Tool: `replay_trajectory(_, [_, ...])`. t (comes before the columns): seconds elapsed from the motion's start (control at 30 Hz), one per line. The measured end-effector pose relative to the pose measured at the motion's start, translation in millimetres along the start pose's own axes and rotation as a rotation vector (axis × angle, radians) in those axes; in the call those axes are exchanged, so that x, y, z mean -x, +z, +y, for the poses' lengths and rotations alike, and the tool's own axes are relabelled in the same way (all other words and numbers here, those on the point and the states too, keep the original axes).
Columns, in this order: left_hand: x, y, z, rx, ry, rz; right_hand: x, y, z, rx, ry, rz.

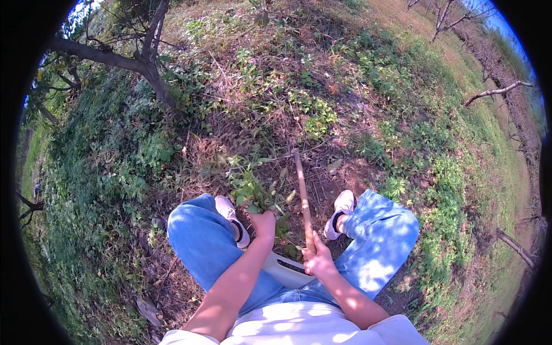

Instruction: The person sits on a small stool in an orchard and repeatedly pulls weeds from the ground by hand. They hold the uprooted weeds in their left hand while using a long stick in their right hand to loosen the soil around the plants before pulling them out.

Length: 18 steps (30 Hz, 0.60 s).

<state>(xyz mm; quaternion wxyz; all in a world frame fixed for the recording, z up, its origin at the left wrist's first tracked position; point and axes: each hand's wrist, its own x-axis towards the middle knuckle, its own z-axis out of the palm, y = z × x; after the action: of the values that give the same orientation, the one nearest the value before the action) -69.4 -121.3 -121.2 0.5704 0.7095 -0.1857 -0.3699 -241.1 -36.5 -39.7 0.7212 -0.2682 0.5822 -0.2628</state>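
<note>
My left hand [263, 223] is closed around the lower stems of a bunch of green weeds [249, 187], whose leaves spread out above the fist. In my right hand [318, 257] is the near end of a long wooden handle [303, 198]. That handle points away from me, across the ground between my feet. Its far end lies among dry stems, and whether a tool head is there I cannot tell. Some seed heads [291, 196] stand between the weeds and the handle.
I sit low on a pale plastic stool [288, 272], knees apart, with light shoes [344, 202] on both sides. A forked tree trunk [156, 79] rises at the upper left. Leafy ground plants [319, 114] and dry grass surround me. Bare branches [500, 91] stick out at right.
</note>
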Motion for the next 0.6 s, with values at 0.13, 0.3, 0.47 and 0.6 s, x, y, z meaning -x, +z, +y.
replay_trajectory(0.13, [-6, -3, -9, -0.015, -0.013, -0.018, 35, 5, -24, 0.110, 0.006, -0.013])
replay_trajectory(0.3, [5, 0, 9, -0.076, 0.023, -0.015, 72, -6, -14, 0.249, 0.085, -0.072])
replay_trajectory(0.47, [6, 3, 8, -0.093, 0.015, -0.005, 59, -26, -13, 0.209, -0.015, 0.010])
replay_trajectory(0.6, [-7, -1, -20, -0.027, -0.001, 0.030, 28, -30, -29, 0.079, -0.127, 0.154])
